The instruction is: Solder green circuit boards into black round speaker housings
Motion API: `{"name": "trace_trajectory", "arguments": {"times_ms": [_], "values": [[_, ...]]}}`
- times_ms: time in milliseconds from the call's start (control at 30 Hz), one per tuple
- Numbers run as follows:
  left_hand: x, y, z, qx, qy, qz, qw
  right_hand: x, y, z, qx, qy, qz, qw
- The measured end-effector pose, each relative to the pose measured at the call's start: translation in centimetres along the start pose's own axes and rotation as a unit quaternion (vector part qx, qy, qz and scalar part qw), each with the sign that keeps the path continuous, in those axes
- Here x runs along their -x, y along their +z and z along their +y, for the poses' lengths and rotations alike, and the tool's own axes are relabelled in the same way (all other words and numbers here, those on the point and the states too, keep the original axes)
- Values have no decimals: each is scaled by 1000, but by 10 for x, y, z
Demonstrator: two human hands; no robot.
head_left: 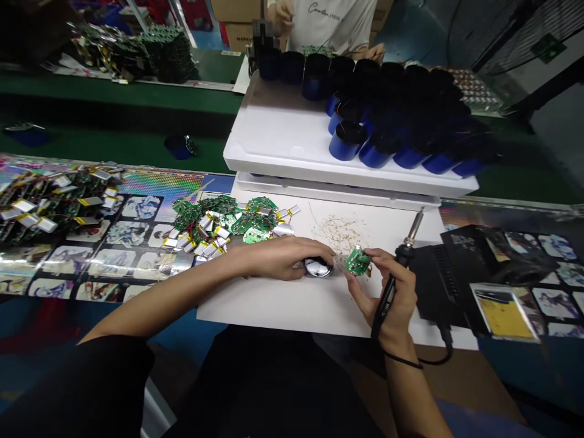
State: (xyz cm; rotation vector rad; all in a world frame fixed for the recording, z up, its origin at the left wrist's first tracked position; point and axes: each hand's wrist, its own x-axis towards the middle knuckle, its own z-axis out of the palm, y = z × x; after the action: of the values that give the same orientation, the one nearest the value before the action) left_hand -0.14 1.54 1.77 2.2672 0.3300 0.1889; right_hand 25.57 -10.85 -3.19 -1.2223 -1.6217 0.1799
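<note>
My left hand (292, 257) curls over a small round dark housing (318, 267) with a shiny top, on the white board (274, 303). In my right hand (396, 292), a round green circuit board (358, 262) is pinched between thumb and fingertips. The same hand also keeps a black soldering iron (387, 296) against it, its metal tip pointing up and away from me. The circuit board is a short gap to the right of the housing. Left of my left hand lies a heap of green circuit boards (255, 216) with silver battery cells (212, 249).
White foam trays (278, 140) stand beyond the board, bearing many blue cups (347, 143) with dark tops. Bits of debris (342, 231) dot the white surface. A black box (433, 283) with a cable sits right. Across the bench is another person (335, 24). More battery-wired boards (50, 201) lie left.
</note>
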Motion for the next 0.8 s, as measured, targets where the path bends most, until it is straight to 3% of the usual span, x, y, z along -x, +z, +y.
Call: {"name": "trace_trajectory", "arguments": {"times_ms": [133,233,333,400,500,600,800], "values": [[1,17,3,-152,-62,105,981,0,3,-1,39,-18,-13,999],[6,16,5,-167,-71,137,974,-3,5,-1,53,-34,-17,998],[9,10,5,-99,-13,155,983,-2,8,0,57,-33,-41,997],[9,8,4,-32,-9,175,984,-1,11,-2,50,-34,-61,996],[6,10,3,99,-97,194,971,-3,16,-9,32,-47,-90,994],[4,13,3,231,-175,185,939,-9,23,-17,34,-76,-120,989],[6,20,-1,320,-175,188,912,-15,34,-20,76,-147,-129,978]]}}
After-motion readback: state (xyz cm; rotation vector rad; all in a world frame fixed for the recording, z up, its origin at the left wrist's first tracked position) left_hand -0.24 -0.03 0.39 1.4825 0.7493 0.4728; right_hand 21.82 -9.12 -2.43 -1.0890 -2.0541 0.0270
